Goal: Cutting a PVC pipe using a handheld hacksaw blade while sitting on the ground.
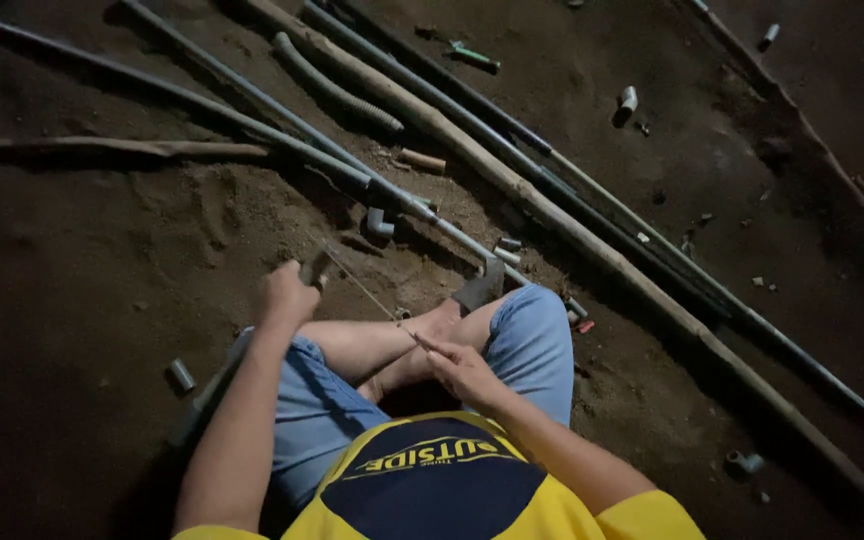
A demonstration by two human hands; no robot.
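Presently, a person sits on a dirt floor [72,330] with legs crossed, seen from above. The left hand [287,292] is raised just beyond the left knee and is closed around a small grey piece [315,268]; what kind of piece it is cannot be told in the dim light. The right hand [462,370] sits nearer the body, above the crossed shins, with thumb and forefinger pressed together on the near end of a thin strip [367,292]. That strip runs taut and straight between the two hands, from the grey piece at the far left down to the right fingertips; whether it is tape, wire or a blade cannot be told.

Just beyond the right knee a dark grey pipe elbow [480,287] rests against the blue shorts [532,345]. A long grey pipe [252,125] lies on the dirt, running from the far left corner towards the knees. Beside it, further right, lies a corrugated hose [337,90], then a long wooden pole [592,245] crossing the scene diagonally to the near right. A darker pipe [752,320] lies alongside the pole on its far side. Small pipe fittings are scattered about: one short coupling [181,375] on the near left, one pale fitting [627,100] at the far right, and another [742,462] at the near right. A flat wooden stick [112,148] lies at the far left.
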